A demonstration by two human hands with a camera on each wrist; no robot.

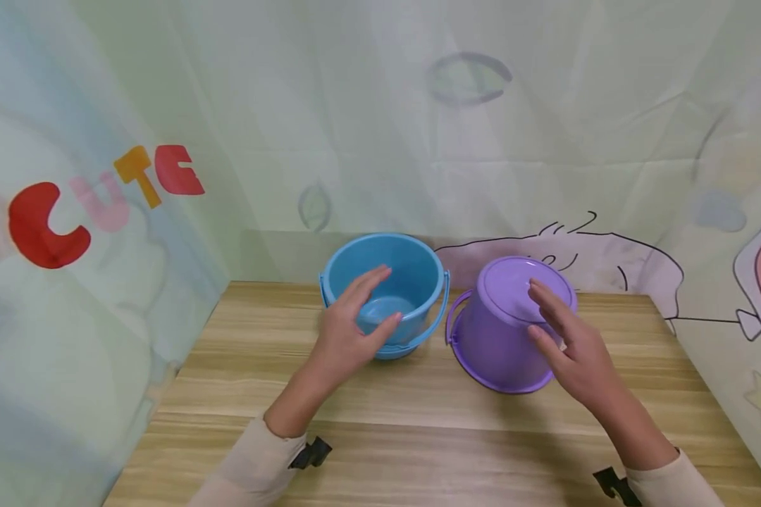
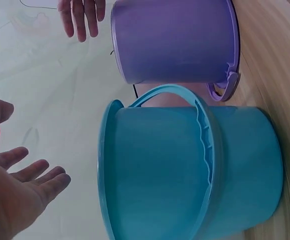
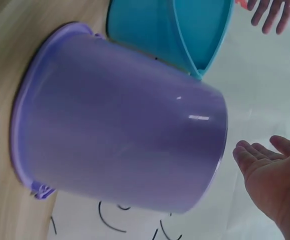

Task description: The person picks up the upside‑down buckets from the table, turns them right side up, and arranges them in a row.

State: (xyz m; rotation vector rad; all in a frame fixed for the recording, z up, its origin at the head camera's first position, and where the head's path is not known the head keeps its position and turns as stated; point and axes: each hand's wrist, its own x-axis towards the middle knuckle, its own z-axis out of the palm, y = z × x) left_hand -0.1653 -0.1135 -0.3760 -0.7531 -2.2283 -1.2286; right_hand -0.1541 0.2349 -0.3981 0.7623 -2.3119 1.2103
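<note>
A blue bucket point(image 1: 387, 243) stands upright on the wooden table, its mouth up and its handle point(image 2: 214, 165) hanging down at the near side. To its right, a purple bucket point(image 1: 504, 345) stands upside down, base up, rim on the table, with its own handle point(image 1: 456, 317) on the left. Over the blue bucket's mouth hovers my left hand point(image 1: 349, 331), fingers spread and holding nothing. My right hand point(image 1: 577, 352) hovers beside the purple bucket's raised base, fingers extended. In the right wrist view, a gap separates the right hand point(image 3: 275, 175) from that base.
The wooden table point(image 1: 418, 451) ends at a printed fabric backdrop point(image 1: 380, 141) behind the buckets. Fabric also hangs along the left, with coloured letters point(image 1: 51, 225), and along the right. Black straps point(image 1: 311, 453) are on both sleeves.
</note>
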